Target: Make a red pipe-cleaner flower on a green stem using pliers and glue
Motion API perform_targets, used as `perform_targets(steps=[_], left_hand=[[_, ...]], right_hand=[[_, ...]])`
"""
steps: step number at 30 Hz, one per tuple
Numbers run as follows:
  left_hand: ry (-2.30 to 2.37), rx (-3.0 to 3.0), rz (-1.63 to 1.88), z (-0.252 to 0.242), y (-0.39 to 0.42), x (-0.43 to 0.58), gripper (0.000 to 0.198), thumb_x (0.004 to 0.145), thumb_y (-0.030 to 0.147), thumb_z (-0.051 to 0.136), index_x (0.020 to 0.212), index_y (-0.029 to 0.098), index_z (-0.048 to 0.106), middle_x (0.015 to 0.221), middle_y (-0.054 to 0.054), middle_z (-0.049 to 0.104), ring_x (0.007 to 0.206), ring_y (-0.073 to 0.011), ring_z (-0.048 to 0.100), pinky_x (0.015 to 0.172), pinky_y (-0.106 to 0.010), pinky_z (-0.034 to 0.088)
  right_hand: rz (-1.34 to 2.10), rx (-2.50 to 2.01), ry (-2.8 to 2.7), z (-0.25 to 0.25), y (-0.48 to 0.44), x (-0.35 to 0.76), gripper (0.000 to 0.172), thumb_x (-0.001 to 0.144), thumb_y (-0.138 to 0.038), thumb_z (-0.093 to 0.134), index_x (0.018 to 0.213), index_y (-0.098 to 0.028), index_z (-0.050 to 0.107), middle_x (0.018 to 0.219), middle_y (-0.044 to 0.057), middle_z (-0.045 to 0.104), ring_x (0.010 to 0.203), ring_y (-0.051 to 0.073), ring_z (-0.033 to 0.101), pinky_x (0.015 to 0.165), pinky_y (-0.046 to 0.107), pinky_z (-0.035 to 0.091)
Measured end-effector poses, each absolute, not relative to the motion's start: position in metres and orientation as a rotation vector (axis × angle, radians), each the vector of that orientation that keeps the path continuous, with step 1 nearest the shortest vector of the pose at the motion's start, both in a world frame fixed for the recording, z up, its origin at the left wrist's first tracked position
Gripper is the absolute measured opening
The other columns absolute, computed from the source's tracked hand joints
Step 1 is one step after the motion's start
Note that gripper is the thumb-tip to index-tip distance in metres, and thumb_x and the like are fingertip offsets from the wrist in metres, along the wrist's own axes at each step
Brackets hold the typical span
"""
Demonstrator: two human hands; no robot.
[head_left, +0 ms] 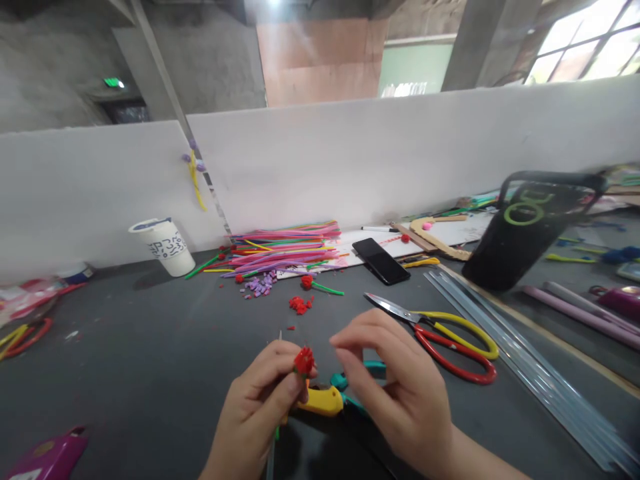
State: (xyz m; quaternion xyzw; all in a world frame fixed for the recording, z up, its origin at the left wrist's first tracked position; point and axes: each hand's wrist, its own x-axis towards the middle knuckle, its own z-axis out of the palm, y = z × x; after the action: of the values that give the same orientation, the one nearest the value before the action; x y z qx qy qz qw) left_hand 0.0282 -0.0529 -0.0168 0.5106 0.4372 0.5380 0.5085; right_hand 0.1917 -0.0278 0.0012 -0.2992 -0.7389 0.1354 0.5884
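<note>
Near the bottom centre, my left hand (pixel 263 407) pinches a small red flower (pixel 304 361) between thumb and fingers. My right hand (pixel 395 380) is just to its right, apart from the flower, with thumb and index fingertips close together; whether something tiny is between them is too small to tell. Behind and under the hands lie a yellow-handled tool (pixel 323 401) and a teal-handled tool (pixel 375 367), partly hidden. Ahead of the hands are loose red pieces (pixel 300 305) and a red flower with a green stem (pixel 307 283).
Large scissors (pixel 455 333) and clear rods (pixel 520 360) lie at the right, near a black tumbler (pixel 525 227). A phone (pixel 381 261) lies beside colourful pipe cleaners (pixel 290 247). A white cup (pixel 165 248) stands left; a purple object (pixel 50 457) lies lower left.
</note>
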Motion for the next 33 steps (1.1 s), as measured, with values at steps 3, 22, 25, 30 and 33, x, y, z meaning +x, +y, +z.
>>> perform_targets(steps=[3,22,25,30,33], left_hand=[[1.141,1.356,1.434,-0.015,-0.055,0.028,0.013,0.075,0.031,0.069,0.069,0.023,0.076,0.078,-0.006,0.061,0.071,-0.0197,0.054,0.063,-0.027,0.041],[1.064,1.675,1.42,0.013,-0.037,0.028,0.016,0.082,0.03,0.062,0.075,0.024,0.074,0.076,-0.004,0.063,0.07,-0.0169,0.058,0.064,-0.023,0.045],[1.07,1.743,1.382,0.016,-0.025,0.026,0.018,0.087,0.024,0.054,0.083,0.023,0.071,0.077,-0.002,0.063,0.064,-0.0142,0.059,0.058,-0.022,0.047],[1.195,2.068,1.463,0.022,-0.012,0.028,0.017,0.086,0.014,0.052,0.085,0.022,0.068,0.074,-0.001,0.063,0.067,-0.0139,0.061,0.062,-0.02,0.048],[1.169,2.239,1.503,0.023,-0.006,0.031,0.022,0.084,0.009,0.053,0.095,0.022,0.068,0.085,-0.003,0.066,0.077,-0.0151,0.063,0.07,-0.021,0.05]], right_hand=[[0.444,-0.771,-1.725,0.002,-0.019,0.194,0.013,0.083,-0.01,0.052,0.08,-0.019,0.061,0.069,0.0,0.059,0.062,0.012,0.056,0.057,0.022,0.046],[1.562,-0.56,-1.389,0.013,-0.001,0.187,0.02,0.074,-0.034,0.071,0.071,-0.016,0.064,0.071,-0.002,0.057,0.057,0.007,0.052,0.052,0.018,0.042],[1.598,-0.678,-1.274,0.019,0.011,0.186,0.025,0.074,-0.039,0.069,0.072,-0.016,0.06,0.059,-0.005,0.052,0.046,0.005,0.045,0.041,0.016,0.035],[1.635,-0.689,-1.18,0.033,0.028,0.189,0.026,0.075,-0.043,0.063,0.081,-0.019,0.055,0.066,-0.003,0.058,0.049,0.008,0.051,0.044,0.019,0.041],[1.636,-0.701,-1.184,0.036,0.03,0.192,0.021,0.073,-0.036,0.06,0.083,-0.017,0.058,0.064,-0.003,0.057,0.052,0.008,0.051,0.049,0.02,0.042]])
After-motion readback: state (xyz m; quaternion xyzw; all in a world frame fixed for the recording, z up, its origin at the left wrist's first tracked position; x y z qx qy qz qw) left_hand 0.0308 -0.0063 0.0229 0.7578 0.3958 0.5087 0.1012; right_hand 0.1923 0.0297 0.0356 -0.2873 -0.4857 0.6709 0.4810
